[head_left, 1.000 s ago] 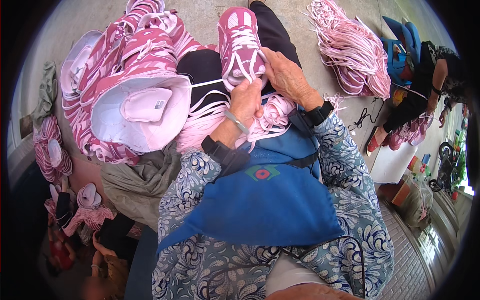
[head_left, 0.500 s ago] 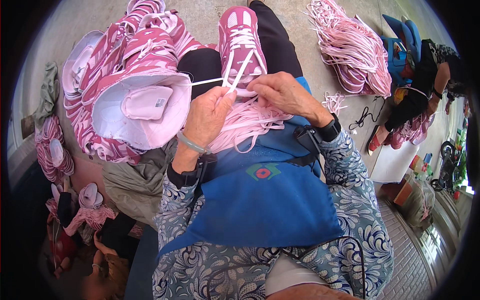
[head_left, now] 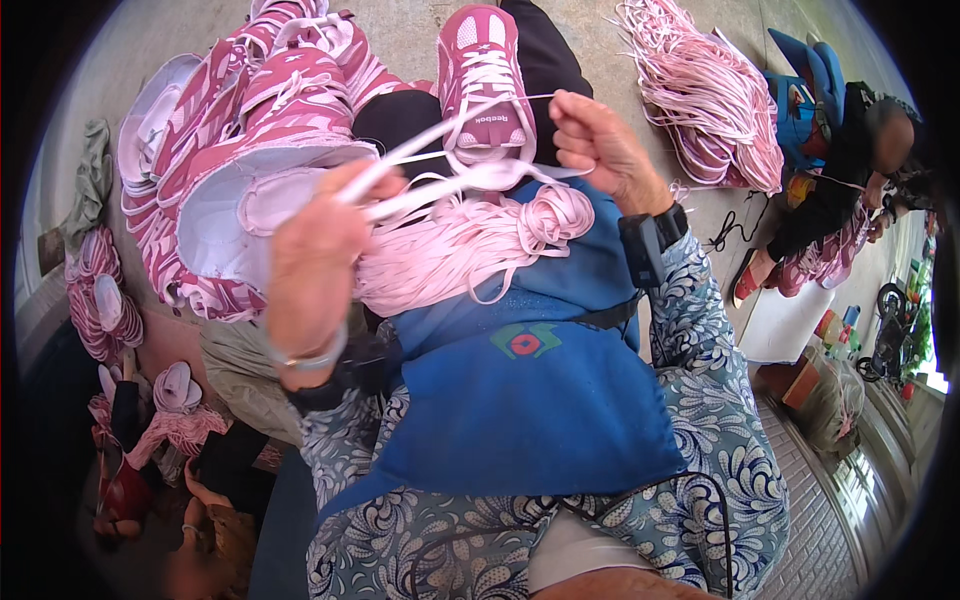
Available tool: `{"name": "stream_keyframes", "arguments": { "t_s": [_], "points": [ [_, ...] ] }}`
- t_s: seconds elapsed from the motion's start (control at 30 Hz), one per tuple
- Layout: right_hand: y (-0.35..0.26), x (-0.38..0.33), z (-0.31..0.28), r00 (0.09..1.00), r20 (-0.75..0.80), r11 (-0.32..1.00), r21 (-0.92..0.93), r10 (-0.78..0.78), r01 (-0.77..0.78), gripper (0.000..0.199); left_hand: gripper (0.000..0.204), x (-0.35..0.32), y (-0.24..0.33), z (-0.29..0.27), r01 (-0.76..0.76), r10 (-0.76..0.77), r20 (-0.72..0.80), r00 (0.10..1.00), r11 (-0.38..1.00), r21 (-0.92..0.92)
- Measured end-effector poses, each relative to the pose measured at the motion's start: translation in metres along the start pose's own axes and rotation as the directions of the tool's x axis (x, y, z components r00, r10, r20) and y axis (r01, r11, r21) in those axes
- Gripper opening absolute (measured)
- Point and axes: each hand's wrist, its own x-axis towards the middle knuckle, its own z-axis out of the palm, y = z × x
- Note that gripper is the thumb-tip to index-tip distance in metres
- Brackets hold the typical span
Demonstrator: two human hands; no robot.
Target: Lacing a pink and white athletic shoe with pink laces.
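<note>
A pink-and-white shoe upper [head_left: 484,75] lies across my knees, its toe pointing away and its lace partly threaded. My left hand [head_left: 325,225], smeared by motion, is closed on white shoelace [head_left: 420,150] strands stretched toward the upper. To the right, my right hand [head_left: 603,145] pinches the thin end of a lace, level with the upper's tongue. Below them a bundle of loose pale pink laces [head_left: 450,245] rests on my blue apron [head_left: 520,400]. A nested stack of similar uppers [head_left: 285,115] stands at the left, its near opening close behind my left hand.
A large heap of pink laces [head_left: 705,100] lies on the floor at the far right. A black cord [head_left: 735,228] is near it. Another person [head_left: 855,200] sits at the right; others work at the lower left beside more uppers [head_left: 180,390]. Grey cloth [head_left: 245,365] lies left of me.
My hands have drawn apart: the left moved left and nearer to me, the right moved right and up. The lace strands between them and the upper are now stretched out wide.
</note>
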Motion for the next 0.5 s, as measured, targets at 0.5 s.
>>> {"name": "stream_keyframes", "arguments": {
  "t_s": [0.5],
  "points": [
    [-0.004, 0.039, -0.1, 0.897, -0.415, 0.974, 0.091, -0.154, 0.209, 0.01, 0.016, -0.1, 0.123, -0.141, -0.727, 0.465, -0.718, 0.518, 0.682, -0.082]
  ]
}}
